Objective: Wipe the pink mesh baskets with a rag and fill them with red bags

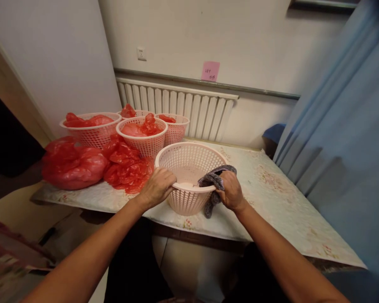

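A pale pink plastic basket [191,202] stands upright near the front edge of the table, with nothing seen inside it but its bottom. My left hand [159,185] grips its rim at the front left, fingers closed over the edge. At the front right of the rim, my right hand [231,191] is closed on a dark grey cloth [212,204]. The cloth drapes over the rim, part inside and part hanging down outside.
Several pink baskets [142,145] with red plastic bags stand at the back left. A full red bag [76,166] and a crumpled red bag [126,166] lie before them. A radiator [177,101] lines the wall; a blue curtain [337,126] hangs right of the flowered tablecloth [281,202].
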The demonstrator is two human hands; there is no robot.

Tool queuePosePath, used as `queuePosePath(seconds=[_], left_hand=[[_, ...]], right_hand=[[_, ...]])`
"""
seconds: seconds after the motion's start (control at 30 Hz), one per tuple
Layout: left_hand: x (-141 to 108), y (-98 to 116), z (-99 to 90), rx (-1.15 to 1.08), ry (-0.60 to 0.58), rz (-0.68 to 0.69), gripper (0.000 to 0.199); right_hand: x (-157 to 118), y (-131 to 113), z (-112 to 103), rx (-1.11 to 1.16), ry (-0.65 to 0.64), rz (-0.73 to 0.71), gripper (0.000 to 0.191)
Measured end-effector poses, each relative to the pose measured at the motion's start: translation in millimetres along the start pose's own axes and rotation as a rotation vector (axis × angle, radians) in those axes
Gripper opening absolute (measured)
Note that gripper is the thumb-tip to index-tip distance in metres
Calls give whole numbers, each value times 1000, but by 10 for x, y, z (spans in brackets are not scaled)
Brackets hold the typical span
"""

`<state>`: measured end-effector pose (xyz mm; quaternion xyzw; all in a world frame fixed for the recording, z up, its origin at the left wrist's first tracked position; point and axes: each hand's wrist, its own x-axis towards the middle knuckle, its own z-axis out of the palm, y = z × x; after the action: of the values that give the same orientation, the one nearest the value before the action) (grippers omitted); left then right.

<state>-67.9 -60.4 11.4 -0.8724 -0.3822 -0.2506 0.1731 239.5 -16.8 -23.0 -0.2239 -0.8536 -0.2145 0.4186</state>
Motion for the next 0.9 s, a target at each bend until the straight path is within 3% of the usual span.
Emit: queuePosePath(seconds=[0.07, 0.23, 0.37, 0.53, 0.7, 0.8, 0.9], left_hand=[[9, 105, -53, 2, -10, -43, 14], [54, 509, -8, 53, -24, -46, 12], [70, 522, 125, 76, 61, -52, 24], [99, 373, 165, 83, 64, -16, 27], [112, 279, 169, 53, 50, 7, 27], [117, 196, 171, 36, 32, 27, 27], [116, 119, 138, 11, 22, 34, 25]], right_hand=[[74, -256, 33, -59, 13, 64, 39], [375, -908, 86, -259, -126, 176, 32], [523, -1079, 94, -277, -183, 190, 33], [405, -828, 93, -245, -159, 116, 38], [137, -228, 38, -101, -33, -43, 45], [21, 68, 1, -29, -51, -39, 48], [1, 96, -11, -28, -53, -1, 49]])
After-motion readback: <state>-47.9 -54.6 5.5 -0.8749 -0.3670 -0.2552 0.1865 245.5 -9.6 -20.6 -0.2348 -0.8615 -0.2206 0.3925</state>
